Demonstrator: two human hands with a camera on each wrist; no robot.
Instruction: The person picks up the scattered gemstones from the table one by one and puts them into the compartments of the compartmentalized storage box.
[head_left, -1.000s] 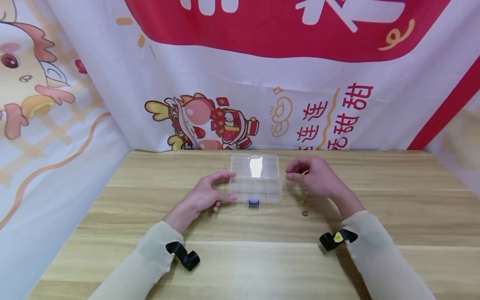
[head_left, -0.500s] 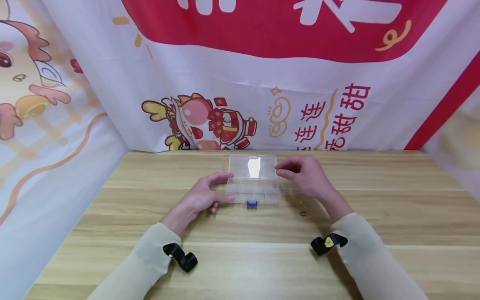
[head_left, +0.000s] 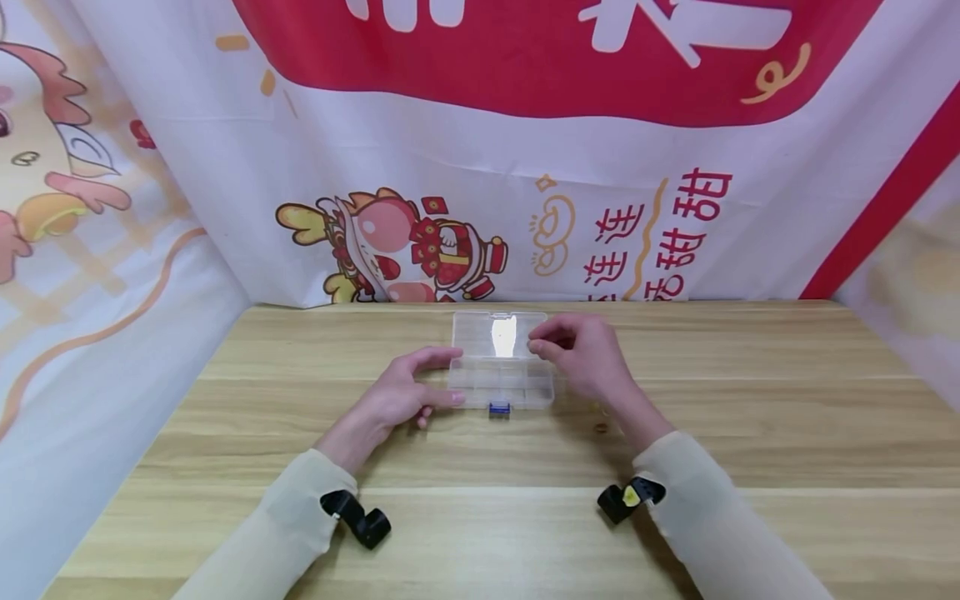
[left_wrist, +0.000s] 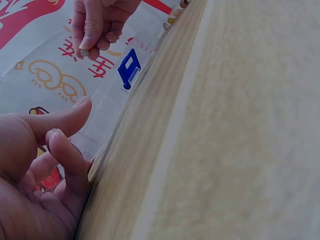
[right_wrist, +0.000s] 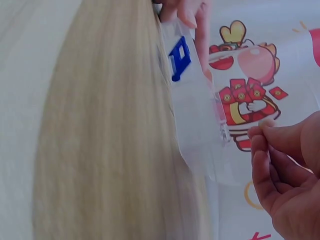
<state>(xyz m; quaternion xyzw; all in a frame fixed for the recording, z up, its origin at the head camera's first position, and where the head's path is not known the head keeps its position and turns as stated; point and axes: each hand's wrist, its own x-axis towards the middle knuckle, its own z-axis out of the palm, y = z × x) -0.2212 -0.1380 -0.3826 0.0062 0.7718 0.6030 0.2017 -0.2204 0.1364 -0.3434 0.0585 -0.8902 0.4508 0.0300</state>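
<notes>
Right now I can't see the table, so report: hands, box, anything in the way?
Left hand touching left edge of clear box. Right hand pinching small piece beside open lid. Nothing visible blocking the box.

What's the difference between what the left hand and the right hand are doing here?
The left hand touches the left edge of the box; the right hand pinches a small pale piece.
The left hand is low, close to the table; the right hand is raised near the open lid.
Both are bare.
</notes>
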